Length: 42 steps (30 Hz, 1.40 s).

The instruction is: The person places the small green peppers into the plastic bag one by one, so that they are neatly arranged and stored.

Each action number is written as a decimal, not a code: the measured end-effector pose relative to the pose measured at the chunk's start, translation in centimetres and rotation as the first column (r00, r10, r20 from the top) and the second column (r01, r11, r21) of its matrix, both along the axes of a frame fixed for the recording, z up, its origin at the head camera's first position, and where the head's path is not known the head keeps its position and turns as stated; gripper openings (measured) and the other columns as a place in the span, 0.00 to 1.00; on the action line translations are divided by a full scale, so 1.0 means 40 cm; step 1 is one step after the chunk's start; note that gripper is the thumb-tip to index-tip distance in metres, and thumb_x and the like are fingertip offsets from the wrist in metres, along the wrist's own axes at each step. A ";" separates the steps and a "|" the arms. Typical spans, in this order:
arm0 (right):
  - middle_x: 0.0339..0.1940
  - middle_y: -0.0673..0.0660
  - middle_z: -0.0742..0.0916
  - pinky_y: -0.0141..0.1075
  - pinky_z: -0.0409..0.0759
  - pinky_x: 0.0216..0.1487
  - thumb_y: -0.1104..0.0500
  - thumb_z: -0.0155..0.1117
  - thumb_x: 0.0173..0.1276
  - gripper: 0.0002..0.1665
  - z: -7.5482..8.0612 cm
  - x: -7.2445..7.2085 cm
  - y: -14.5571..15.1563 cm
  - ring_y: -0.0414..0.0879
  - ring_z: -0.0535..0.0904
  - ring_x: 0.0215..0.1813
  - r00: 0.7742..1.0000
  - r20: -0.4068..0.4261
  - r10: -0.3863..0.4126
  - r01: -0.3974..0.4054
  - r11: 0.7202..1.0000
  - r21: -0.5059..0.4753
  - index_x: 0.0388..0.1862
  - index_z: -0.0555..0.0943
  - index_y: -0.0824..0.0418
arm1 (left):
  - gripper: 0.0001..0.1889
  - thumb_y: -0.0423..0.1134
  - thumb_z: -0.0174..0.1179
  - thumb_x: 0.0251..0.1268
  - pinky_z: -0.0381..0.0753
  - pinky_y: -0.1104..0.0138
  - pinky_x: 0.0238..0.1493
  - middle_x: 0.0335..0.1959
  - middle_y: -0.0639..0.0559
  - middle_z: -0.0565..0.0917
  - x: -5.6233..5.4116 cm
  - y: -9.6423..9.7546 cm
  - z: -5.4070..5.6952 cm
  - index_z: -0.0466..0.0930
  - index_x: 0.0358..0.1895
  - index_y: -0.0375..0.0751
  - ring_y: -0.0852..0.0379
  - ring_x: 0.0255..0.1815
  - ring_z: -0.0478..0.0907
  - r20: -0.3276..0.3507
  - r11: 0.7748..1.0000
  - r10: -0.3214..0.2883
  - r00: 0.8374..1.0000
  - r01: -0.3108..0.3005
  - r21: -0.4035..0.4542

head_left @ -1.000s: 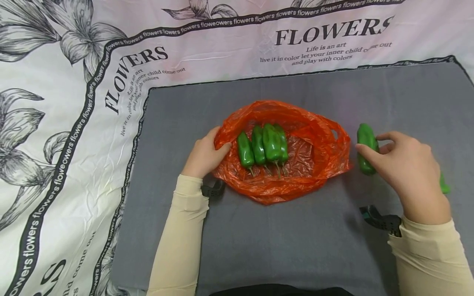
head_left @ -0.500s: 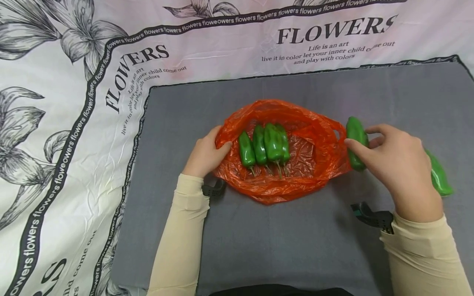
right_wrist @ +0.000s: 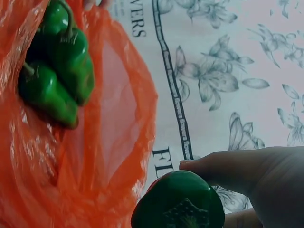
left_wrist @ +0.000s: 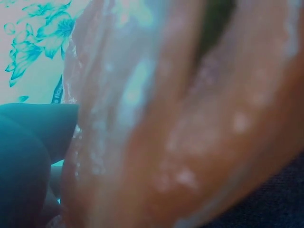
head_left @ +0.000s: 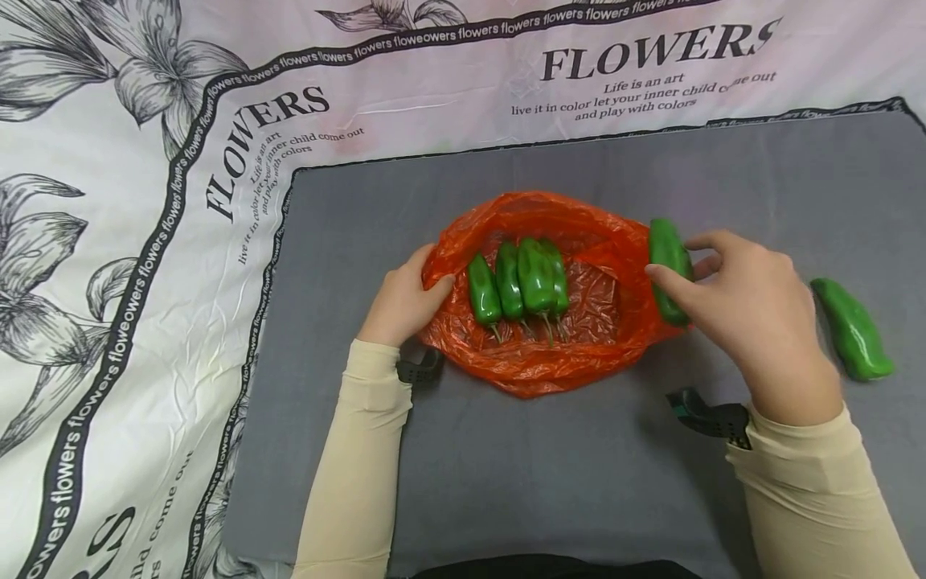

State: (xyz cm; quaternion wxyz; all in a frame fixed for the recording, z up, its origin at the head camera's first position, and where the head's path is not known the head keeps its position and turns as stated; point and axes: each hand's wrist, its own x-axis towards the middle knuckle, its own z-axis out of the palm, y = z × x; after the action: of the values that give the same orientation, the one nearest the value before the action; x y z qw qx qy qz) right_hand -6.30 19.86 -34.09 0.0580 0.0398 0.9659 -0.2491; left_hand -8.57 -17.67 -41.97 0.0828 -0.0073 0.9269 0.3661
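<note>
An orange-red plastic bag [head_left: 524, 378] lies spread open on the grey table, with several green peppers [head_left: 535, 277] side by side inside it, stems toward the person. My left hand [head_left: 403, 301] grips the bag's left rim between thumb and fingers; in the left wrist view the blurred bag film [left_wrist: 142, 142] fills most of the picture. Pinched between the thumb and fingers of my right hand [head_left: 760, 318], another green pepper [head_left: 668, 269] is held over the bag's right rim. Seen from the right wrist, that held pepper [right_wrist: 179, 202] shows its end, beside the bag.
One more green pepper [head_left: 854, 330] lies on the grey table [head_left: 542, 482] right of my right hand. A white cloth [head_left: 434, 96] with flower prints and lettering borders the table at the back and left. Dark wrist devices [head_left: 709, 416] sit under both wrists.
My right hand has moved left with its pepper, from beside the bag to over its right rim. The pepper lying at the right has come into full view. The left hand stays in place.
</note>
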 end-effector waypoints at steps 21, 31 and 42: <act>0.48 0.61 0.91 0.50 0.74 0.31 0.23 0.61 0.67 0.47 -0.004 -0.014 -0.089 0.59 0.83 0.44 0.994 -0.016 0.108 -0.108 0.994 0.007 0.68 0.79 0.57 | 0.34 0.52 0.57 0.77 0.83 0.51 0.57 0.63 0.40 0.84 -0.004 0.004 -0.004 0.64 0.81 0.48 0.46 0.50 0.86 -0.007 1.000 0.019 1.000 -0.019 -0.018; 0.45 0.60 0.91 0.52 0.76 0.32 0.27 0.64 0.68 0.44 -0.015 -0.016 -0.133 0.57 0.84 0.44 0.990 -0.002 0.141 -0.141 0.990 -0.011 0.67 0.79 0.58 | 0.34 0.52 0.57 0.77 0.82 0.50 0.59 0.65 0.40 0.83 -0.003 0.006 0.001 0.64 0.82 0.47 0.45 0.53 0.86 0.001 1.000 0.016 1.000 -0.016 -0.016; 0.44 0.60 0.91 0.56 0.79 0.39 0.31 0.67 0.68 0.40 -0.025 -0.019 -0.184 0.55 0.85 0.45 0.984 0.000 0.178 -0.178 0.983 -0.039 0.65 0.80 0.58 | 0.34 0.52 0.57 0.77 0.82 0.51 0.59 0.64 0.40 0.84 -0.002 0.003 -0.001 0.64 0.81 0.46 0.46 0.53 0.86 -0.001 1.000 0.016 1.000 -0.016 -0.009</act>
State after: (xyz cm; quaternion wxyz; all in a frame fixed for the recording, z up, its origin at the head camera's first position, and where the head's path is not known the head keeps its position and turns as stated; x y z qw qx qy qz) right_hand -7.07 12.49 -35.09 0.0827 -0.0474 0.9604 -0.2617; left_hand -8.64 -17.54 -42.01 0.0795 -0.0149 0.9285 0.3624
